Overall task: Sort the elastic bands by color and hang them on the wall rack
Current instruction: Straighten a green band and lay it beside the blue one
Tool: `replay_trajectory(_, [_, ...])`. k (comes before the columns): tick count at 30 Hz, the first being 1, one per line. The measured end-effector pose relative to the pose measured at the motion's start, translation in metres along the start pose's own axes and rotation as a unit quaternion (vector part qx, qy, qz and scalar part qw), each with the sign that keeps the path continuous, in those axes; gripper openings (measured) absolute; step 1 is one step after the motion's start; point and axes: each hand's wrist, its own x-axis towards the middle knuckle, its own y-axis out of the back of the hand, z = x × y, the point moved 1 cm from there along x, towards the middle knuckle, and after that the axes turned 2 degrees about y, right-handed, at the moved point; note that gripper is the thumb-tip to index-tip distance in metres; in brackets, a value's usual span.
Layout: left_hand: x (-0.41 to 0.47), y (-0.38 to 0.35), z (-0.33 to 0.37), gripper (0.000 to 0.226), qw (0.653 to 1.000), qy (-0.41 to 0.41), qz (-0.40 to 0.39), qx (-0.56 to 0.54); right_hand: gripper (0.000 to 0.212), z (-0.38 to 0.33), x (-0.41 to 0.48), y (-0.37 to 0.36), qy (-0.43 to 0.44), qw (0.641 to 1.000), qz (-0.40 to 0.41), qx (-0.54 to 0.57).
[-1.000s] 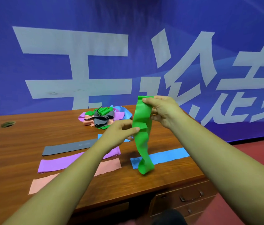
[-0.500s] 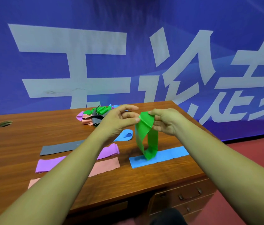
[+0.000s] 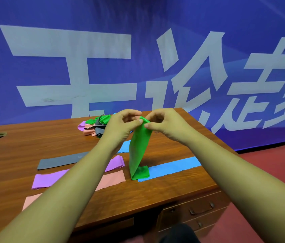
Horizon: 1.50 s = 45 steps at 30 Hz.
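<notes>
Left hand point(image 3: 120, 123) and right hand point(image 3: 166, 123) both pinch the top edge of the green band point(image 3: 139, 148), thumb against forefinger. Band thin, smooth, hanging; its lower end is folded on the wooden desk point(image 3: 24, 146), touching the flat blue band point(image 3: 173, 168). Behind the green band: tangled pile point(image 3: 94, 125). Desk drawers point(image 3: 199, 209) closed, contents unseen.

The person's two forearms point(image 3: 71, 186) are bare along their whole visible length, and the left hand point(image 3: 120, 125) and right hand point(image 3: 166, 125) are bare too. Low between the arms sits a dark rounded shape point(image 3: 178, 233), perhaps clothing; too dim to tell.
</notes>
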Motion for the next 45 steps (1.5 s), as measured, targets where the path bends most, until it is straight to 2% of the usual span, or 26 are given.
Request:
replay_trajectory(3, [0.0, 0.001, -0.004, 0.014, 0.999, -0.016, -0.007, 0.043, 0.012, -0.002, 0.002, -0.001, 0.007, 0.999, 0.027, -0.02])
replay_trajectory(7, [-0.002, 0.0, -0.011, 0.012, 0.993, 0.0, -0.073, 0.095, 0.017, -0.009, 0.006, 0.003, -0.001, 0.998, 0.06, 0.01])
replay_trajectory(11, [0.0, 0.002, -0.018, 0.006, 0.993, 0.004, -0.074, 0.089, 0.015, -0.013, 0.008, 0.004, -0.011, 0.999, 0.04, 0.021])
replay_trajectory(14, [0.0, -0.003, -0.019, 0.006, 0.994, 0.024, -0.08, 0.066, 0.012, -0.011, 0.012, 0.006, -0.017, 0.999, 0.032, -0.016])
replay_trajectory(16, [-0.003, -0.007, -0.022, 0.004, 0.991, 0.063, -0.106, 0.044, 0.009, -0.009, 0.018, 0.011, -0.032, 0.997, 0.067, -0.001])
replay_trajectory(19, [-0.012, -0.008, -0.03, 0.02, 0.978, 0.118, -0.161, 0.06, 0.008, 0.0, 0.028, 0.026, -0.081, 0.983, 0.151, 0.066])
replay_trajectory(25, [-0.023, -0.002, -0.053, 0.013, 0.953, 0.183, -0.21, 0.122, 0.01, 0.054, 0.031, 0.054, -0.183, 0.936, 0.268, 0.133])
replay_trajectory(30, [-0.023, 0.006, -0.075, 0.01, 0.946, 0.245, -0.184, 0.103, 0.01, 0.111, 0.012, 0.062, -0.253, 0.908, 0.317, 0.103])
replay_trajectory(33, [-0.019, 0.009, -0.088, 0.008, 0.949, 0.253, -0.158, 0.107, 0.017, 0.142, -0.004, 0.06, -0.298, 0.898, 0.309, 0.092])
replay_trajectory(35, [-0.015, 0.011, -0.097, 0.006, 0.949, 0.263, -0.137, 0.11, 0.012, 0.16, -0.015, 0.057, -0.316, 0.896, 0.298, 0.094])
replay_trajectory(37, [-0.011, 0.012, -0.104, 0.006, 0.945, 0.264, -0.127, 0.143, 0.007, 0.177, -0.023, 0.056, -0.332, 0.89, 0.298, 0.092])
replay_trajectory(41, [-0.004, 0.008, -0.114, 0.011, 0.937, 0.256, -0.122, 0.203, 0.016, 0.205, -0.031, 0.055, -0.347, 0.885, 0.301, 0.076])
replay_trajectory(45, [0.007, 0.005, -0.13, 0.016, 0.928, 0.223, -0.061, 0.291, 0.024, 0.236, -0.03, 0.05, -0.358, 0.885, 0.29, 0.071])
